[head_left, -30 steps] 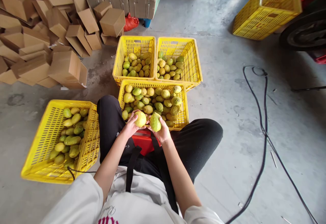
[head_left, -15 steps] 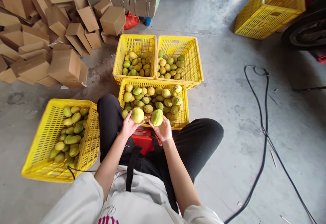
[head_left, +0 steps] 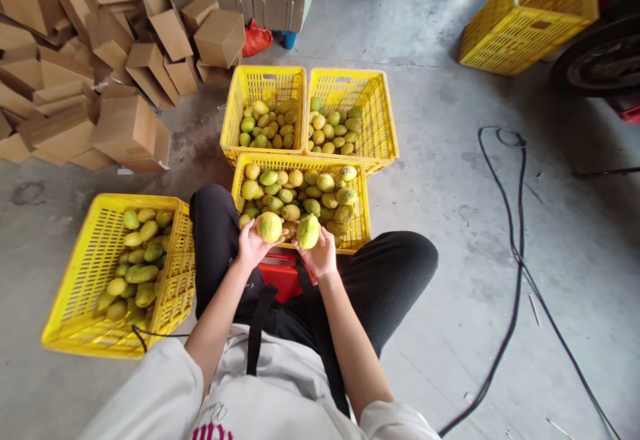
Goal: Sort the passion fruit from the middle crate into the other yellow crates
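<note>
My left hand [head_left: 254, 245] is closed round a pale yellow-green lemon [head_left: 269, 227], which rests on the fingers and thumb. Beside it, my right hand [head_left: 323, 253] grips a greener lemon [head_left: 307, 232] whose shape is more pointed. The two lemons are held a little apart, over the near edge of a yellow plastic crate [head_left: 364, 217] between my knees. Many yellow and green lemons [head_left: 291, 213] lie in that crate.
Behind stand two more yellow crates [head_left: 226, 120] holding lemons, and another crate [head_left: 75, 273] of lemons is by my left leg. Cardboard boxes [head_left: 127, 127] are heaped at the left. A black cable [head_left: 520, 227] lies on the floor at right, below a yellow crate [head_left: 495, 33].
The lemon in my right hand has turned slightly in the fingers. Both hands stay in nearly the same place, and the view has shifted very little.
</note>
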Demonstrator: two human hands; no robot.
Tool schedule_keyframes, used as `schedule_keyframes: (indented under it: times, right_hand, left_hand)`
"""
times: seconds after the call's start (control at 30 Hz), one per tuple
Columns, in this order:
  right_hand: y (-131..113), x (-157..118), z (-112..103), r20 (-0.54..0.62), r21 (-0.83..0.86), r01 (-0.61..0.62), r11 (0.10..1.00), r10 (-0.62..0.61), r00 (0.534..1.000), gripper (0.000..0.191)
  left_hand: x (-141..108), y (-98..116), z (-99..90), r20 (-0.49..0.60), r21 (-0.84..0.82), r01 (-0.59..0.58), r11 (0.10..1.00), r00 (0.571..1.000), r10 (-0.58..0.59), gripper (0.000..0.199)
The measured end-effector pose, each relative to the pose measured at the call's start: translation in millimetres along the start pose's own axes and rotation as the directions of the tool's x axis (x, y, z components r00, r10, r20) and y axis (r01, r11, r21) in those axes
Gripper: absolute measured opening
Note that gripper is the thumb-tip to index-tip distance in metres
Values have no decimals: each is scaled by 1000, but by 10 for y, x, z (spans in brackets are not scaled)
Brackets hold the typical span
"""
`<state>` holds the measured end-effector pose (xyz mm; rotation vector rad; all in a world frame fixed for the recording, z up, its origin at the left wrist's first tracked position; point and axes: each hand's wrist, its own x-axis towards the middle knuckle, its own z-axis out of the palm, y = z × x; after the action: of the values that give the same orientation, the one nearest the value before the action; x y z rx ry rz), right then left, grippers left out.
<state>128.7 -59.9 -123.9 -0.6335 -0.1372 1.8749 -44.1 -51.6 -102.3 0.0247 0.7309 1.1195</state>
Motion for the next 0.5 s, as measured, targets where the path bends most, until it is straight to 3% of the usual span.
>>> schedule_keyframes:
  times: [0.2, 0.37, 0.5]
  right_hand:
    - [-4, 18, 6, 14, 11, 76, 997, -76, 997, 34]
    - [15, 6, -58, -37, -45, 5, 999, -7, 999, 40]
    - [53, -11, -81, -31, -73, 30, 997, -33, 999, 44]
  left_hand:
    - [-5, 0, 12, 57, 17, -1, 1000, 998, 0, 36]
    - [11, -14, -12, 50, 100, 9, 995, 999, -14, 34]
    - [13, -32, -35, 71, 115, -22, 993, 997, 14, 27]
